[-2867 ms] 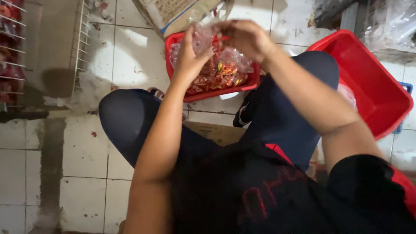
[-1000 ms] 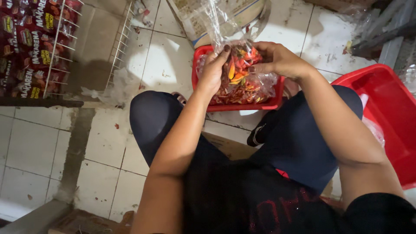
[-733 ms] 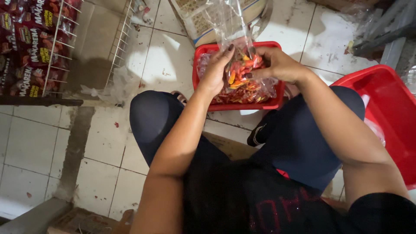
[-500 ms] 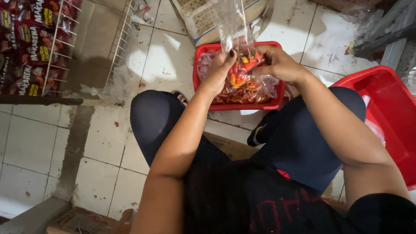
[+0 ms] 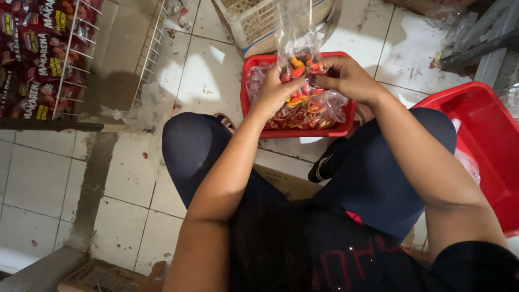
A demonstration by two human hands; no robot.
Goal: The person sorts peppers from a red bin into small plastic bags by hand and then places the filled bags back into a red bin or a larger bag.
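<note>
a: what is nearest to me in the head view?

b: i see my own dark knees and black shirt at the bottom, and both forearms go forward over them. the legs hide much of the white tiled floor.

a: and the hands?

b: my left hand and my right hand meet above the small red tray. the fingers of both are pinched on a clear plastic bag with orange and red snacks inside. the bag is upright between the two hands, its open top points away from me. my hands cover its lower part, so i cannot tell how full it is.

a: what lies under it?

b: the tray holds more filled clear bags, just below the hands.

a: what is around?

b: on the right, a bigger red tub, partly behind my right arm. on the far left, a white wire rack with dark red snack packets. behind the tray, a pale woven basket.
</note>
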